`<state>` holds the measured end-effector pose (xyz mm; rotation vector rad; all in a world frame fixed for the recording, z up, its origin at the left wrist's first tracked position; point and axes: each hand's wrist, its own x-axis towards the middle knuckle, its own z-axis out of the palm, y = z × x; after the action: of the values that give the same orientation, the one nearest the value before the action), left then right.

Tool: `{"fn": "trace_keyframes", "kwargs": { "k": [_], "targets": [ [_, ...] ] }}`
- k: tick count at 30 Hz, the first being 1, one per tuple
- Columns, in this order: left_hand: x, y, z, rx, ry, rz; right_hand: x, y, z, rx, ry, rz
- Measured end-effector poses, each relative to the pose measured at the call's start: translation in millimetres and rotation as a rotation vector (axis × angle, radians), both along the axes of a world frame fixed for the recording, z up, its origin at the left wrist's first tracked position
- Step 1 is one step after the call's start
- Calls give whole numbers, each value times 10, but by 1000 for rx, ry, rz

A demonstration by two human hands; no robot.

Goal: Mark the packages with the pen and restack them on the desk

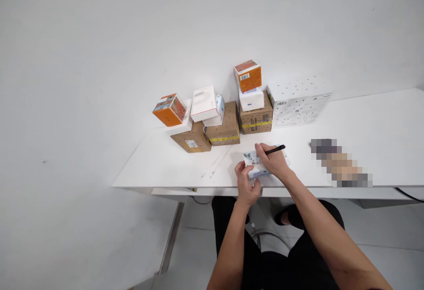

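A soft white tissue pack [261, 173] with grey leaf print and blue lettering lies near the front edge of the white table [165, 168]. My left hand [247, 189] grips its left end, with fingers on top and the thumb at the near side. Above the pack, my right hand [273, 163] is closed round a black pen [276, 149]. The pen's back end points right; its tip is hidden by my fingers, so I cannot tell whether it touches the pack. My right hand also covers part of the pack's top.
Along the wall stand brown cartons [225, 126] with yellow tape, bearing smaller white boxes [204, 103] and orange boxes [250, 78]. A large white dotted box [298, 104] is at their right. A blurred patch [341, 163] covers something on the table's right. Cables [276, 235] lie on the floor.
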<state>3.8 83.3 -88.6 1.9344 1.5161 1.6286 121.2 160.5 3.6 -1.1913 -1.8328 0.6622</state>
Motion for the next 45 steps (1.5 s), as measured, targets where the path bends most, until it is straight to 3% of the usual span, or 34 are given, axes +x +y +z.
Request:
{"fn": "trace_keyframes", "kwargs": {
  "k": [4,7,11,14,16,18,23,28,35,40,45],
  "targets": [
    [-5,-3,4,-6,-2,-2,-4,2,-5,-21,55,5],
    [-12,-8,5,-26,-3,0,43,-16,21,-73,265,-7],
    [-18,-12,-5,-36,-9,-5,264,-32,47,-22,640,-238],
    [-22,-8,-21,-55,-10,-9,540,-9,-34,17,829,-445],
    [-23,-3,-29,-59,-9,-14,739,15,-171,24,737,-554],
    [-23,1,-34,-51,-6,-14,914,37,-367,42,473,-591],
    [-20,-1,-39,-55,13,2,1111,93,-820,230,-231,-361],
    [-28,-9,-45,-66,22,17,1024,159,-890,194,-666,-329],
    [-15,6,-52,-59,10,16,1009,186,-884,211,-772,-249],
    [-15,6,-56,-54,9,13,1044,180,-920,211,-636,-277],
    [-18,-4,-57,-69,14,14,1080,51,-931,346,-460,-398]
  ]
}}
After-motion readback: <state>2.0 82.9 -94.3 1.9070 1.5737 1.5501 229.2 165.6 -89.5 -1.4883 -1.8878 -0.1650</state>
